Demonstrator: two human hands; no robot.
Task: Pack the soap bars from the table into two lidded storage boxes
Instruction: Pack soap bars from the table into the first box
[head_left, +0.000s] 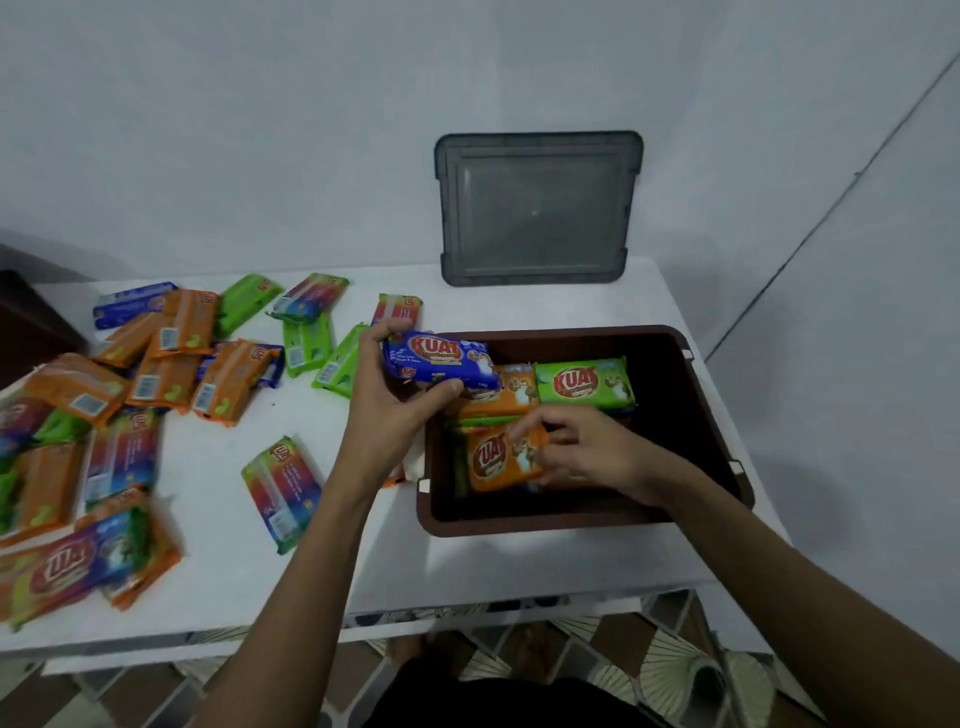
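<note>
A dark brown storage box (696, 415) stands open on the right half of the white table (218, 493). My left hand (387, 395) grips a blue soap bar (441, 359) over the box's left rim. Inside the box, my right hand (576, 447) rests with its fingers on an orange soap bar (493, 460). A green soap bar (584, 383) and another orange bar (511, 397) lie behind it in the box. Several wrapped bars in orange, green, blue and rainbow colours (130, 405) are scattered over the table's left half.
A grey translucent lid (535, 208) leans upright against the wall behind the box. A dark object (31, 322) sits at the far left edge. The table's front edge runs just below my forearms, with patterned floor tiles (623, 670) beneath.
</note>
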